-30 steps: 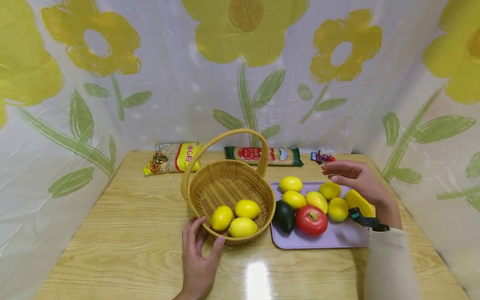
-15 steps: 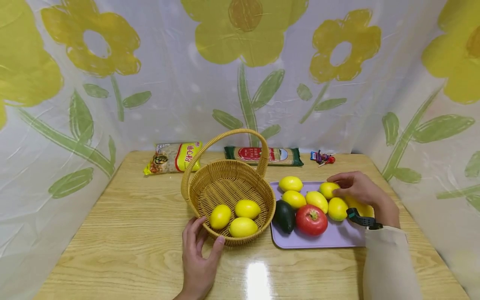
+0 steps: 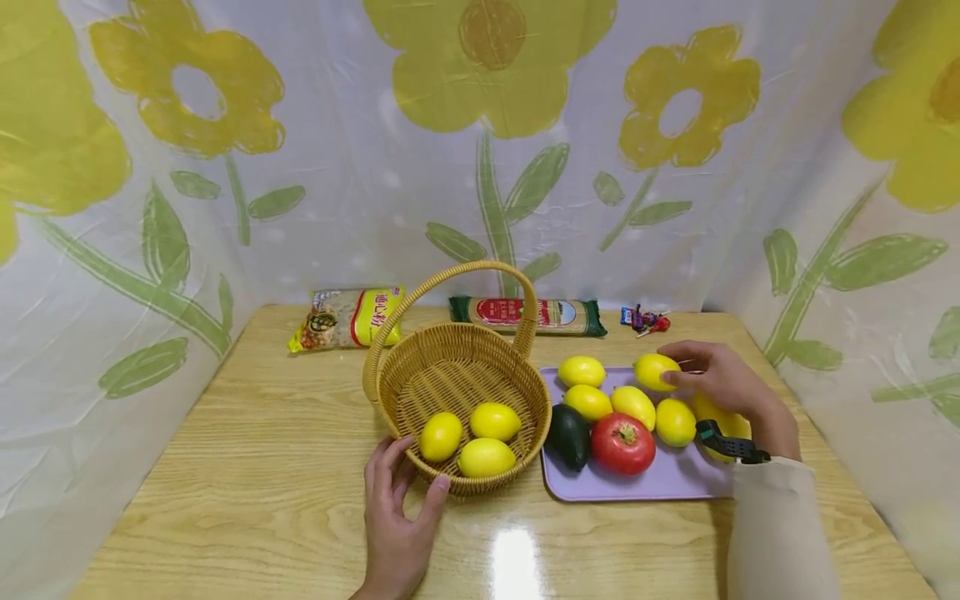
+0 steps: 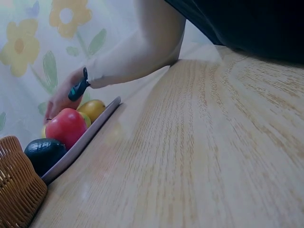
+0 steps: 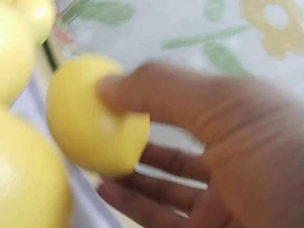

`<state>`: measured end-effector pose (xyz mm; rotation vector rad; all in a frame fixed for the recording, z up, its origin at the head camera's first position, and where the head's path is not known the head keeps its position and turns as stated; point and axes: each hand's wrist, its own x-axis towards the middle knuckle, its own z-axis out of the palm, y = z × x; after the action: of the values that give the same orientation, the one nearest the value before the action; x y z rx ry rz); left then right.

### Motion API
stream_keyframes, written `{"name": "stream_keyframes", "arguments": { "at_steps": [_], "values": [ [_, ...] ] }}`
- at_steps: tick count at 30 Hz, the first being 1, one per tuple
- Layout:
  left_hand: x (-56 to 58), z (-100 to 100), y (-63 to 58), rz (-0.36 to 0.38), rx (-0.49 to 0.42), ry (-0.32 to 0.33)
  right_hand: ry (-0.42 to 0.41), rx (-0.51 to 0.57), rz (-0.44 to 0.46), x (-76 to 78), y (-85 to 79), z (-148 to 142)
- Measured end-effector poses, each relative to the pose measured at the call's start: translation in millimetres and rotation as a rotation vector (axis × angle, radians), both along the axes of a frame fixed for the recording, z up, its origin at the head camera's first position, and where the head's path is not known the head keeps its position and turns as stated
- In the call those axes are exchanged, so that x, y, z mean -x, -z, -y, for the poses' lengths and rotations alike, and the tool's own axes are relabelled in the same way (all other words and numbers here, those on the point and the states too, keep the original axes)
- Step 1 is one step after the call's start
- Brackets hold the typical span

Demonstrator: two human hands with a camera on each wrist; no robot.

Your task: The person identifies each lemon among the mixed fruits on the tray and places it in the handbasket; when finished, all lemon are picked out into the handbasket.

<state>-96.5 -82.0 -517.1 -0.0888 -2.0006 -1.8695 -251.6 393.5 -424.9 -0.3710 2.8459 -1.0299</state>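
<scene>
My right hand (image 3: 723, 383) grips a yellow lemon (image 3: 655, 372) at the far side of a lilac tray (image 3: 600, 490). In the right wrist view the thumb (image 5: 121, 92) presses on that lemon, with the fingers beneath and behind it. My left hand (image 3: 401, 521) rests its fingertips and thumb against the near left rim of a wicker basket (image 3: 465, 342). Three lemons (image 3: 486, 457) lie in the basket. On the tray sit several more lemons (image 3: 633, 407), a red pomegranate-like fruit (image 3: 622, 443), a dark green avocado (image 3: 567, 437) and a yellow fruit partly hidden by my right wrist.
Along the back of the wooden table (image 3: 262, 467) lie a yellow bag of pasta (image 3: 348, 318), a green-ended noodle pack (image 3: 528, 315) and some wrapped lollipops (image 3: 645, 319). The basket's tall handle (image 3: 480, 267) arches over it. Flower-printed curtains (image 3: 337, 167) enclose the table.
My right hand has come down to the far right of the tray, taken hold of a lemon there and shifted it slightly left and up. My left hand and the basket have stayed put.
</scene>
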Motion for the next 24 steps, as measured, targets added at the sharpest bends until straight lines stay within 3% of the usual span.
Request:
{"name": "stream_keyframes", "arguments": {
  "at_steps": [5,9,13,16,19,24],
  "values": [
    [-0.8,-0.2,1.2,0.001,0.002,-0.006,-0.077,0.195,-0.055,-8.8,-16.7,9.4],
    [-0.6,-0.4,0.5,0.001,0.002,-0.001,-0.222,0.306,-0.040,-12.2,-33.3,37.9],
    [-0.4,-0.1,-0.2,0.000,0.002,0.001,-0.407,0.340,0.023,-13.1,-40.9,85.4],
    [-0.5,0.3,-0.1,0.004,0.002,0.003,-0.521,0.324,0.066,-16.7,-41.5,124.0],
    [-0.9,0.7,-0.1,0.011,0.000,0.007,-0.572,0.267,0.062,-25.1,-42.2,156.9],
    [-1.2,1.0,-1.2,0.006,0.003,0.014,-0.593,0.080,-0.085,-38.3,-41.8,191.9]
  ]
}}
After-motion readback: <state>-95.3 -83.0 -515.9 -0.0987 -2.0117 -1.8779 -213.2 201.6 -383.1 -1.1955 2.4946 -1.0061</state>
